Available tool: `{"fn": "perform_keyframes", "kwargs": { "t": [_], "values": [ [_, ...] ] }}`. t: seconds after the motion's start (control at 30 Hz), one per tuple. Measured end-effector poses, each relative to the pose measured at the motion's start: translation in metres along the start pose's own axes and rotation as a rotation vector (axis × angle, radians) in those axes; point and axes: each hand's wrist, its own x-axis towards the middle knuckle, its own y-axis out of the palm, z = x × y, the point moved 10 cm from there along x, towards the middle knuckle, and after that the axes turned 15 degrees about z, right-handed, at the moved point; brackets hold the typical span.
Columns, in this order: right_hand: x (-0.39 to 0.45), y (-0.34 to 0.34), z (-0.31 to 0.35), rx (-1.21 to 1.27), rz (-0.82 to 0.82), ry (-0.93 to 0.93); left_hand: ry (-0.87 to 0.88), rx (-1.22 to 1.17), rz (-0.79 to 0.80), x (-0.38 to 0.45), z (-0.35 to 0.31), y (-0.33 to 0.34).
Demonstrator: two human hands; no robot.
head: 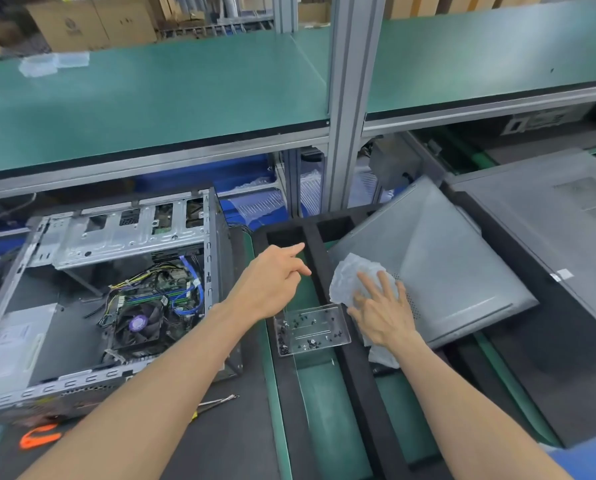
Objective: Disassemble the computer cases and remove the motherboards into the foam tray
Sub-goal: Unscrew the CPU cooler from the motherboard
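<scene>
1. Black foam makes up the tray (327, 271), which lies in the middle of the bench with its slots showing green mat; we see no motherboard in it yet.
2. The motherboard (158, 299) sits inside the open case (109, 289) at left, under a fan and a tangle of yellow, black and blue cables.
3. Our left hand (272, 282) hovers over the tray's far left slot, fingers loosely curled with the index stretched forward, holding nothing.
4. Our right hand (383, 313) lies flat on a crumpled bag (355, 278), fingers straight and spread, pressing it against the grey panel (438, 268) that leans across the tray's right side.
5. A clear dish (312, 329) of small dark screws rests across the tray's ribs, just beside our right wrist.
6. Risk one, as we judge it: a sweep of either forearm could tip the dish and scatter screws into the slots, since it sits on narrow foam.
7. Risk two: the panel covers part of the tray, so a board lowered there would land crooked unless we shift the panel first.
8. Risk three: cables look attached to the board; pulling it out before unplugging them could strain the connectors.
9. Pliers (217, 401) and orange-handled cutters (40, 438) lie near the case's front edge.
</scene>
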Motion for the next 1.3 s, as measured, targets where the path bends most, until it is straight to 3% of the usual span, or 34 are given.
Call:
{"fn": "perform_keyframes", "kwargs": {
  "t": [0.27, 0.4, 0.63, 0.8, 0.93, 1.1, 1.2, 1.3],
  "values": [
    [0.002, 0.016, 0.006, 0.014, 0.232, -0.068, -0.019, -0.014, 0.011, -0.012, 0.008, 0.0],
    [-0.006, 0.001, 0.008, 0.043, 0.253, -0.068, -0.035, -0.023, -0.011, -0.024, 0.019, -0.009],
    [-0.033, -0.067, 0.037, -0.024, -0.07, 0.02, -0.097, 0.005, -0.048, -0.064, 0.059, -0.027],
    [-0.059, -0.138, 0.139, 0.156, -0.379, -0.215, -0.188, 0.037, -0.06, -0.109, 0.107, -0.039],
    [-0.083, -0.169, 0.241, 0.223, -0.509, -0.443, -0.239, 0.063, -0.085, -0.144, 0.148, -0.051],
    [-0.077, -0.155, 0.337, 0.189, -0.324, -0.576, -0.425, 0.218, -0.123, -0.191, 0.207, -0.069],
    [-0.06, -0.132, 0.349, 0.341, -0.112, -0.487, -0.463, 0.345, -0.066, -0.211, 0.238, -0.058],
    [-0.048, -0.118, 0.347, 0.397, 0.001, -0.383, -0.389, 0.273, -0.134, -0.217, 0.248, -0.05]
  ]
}}
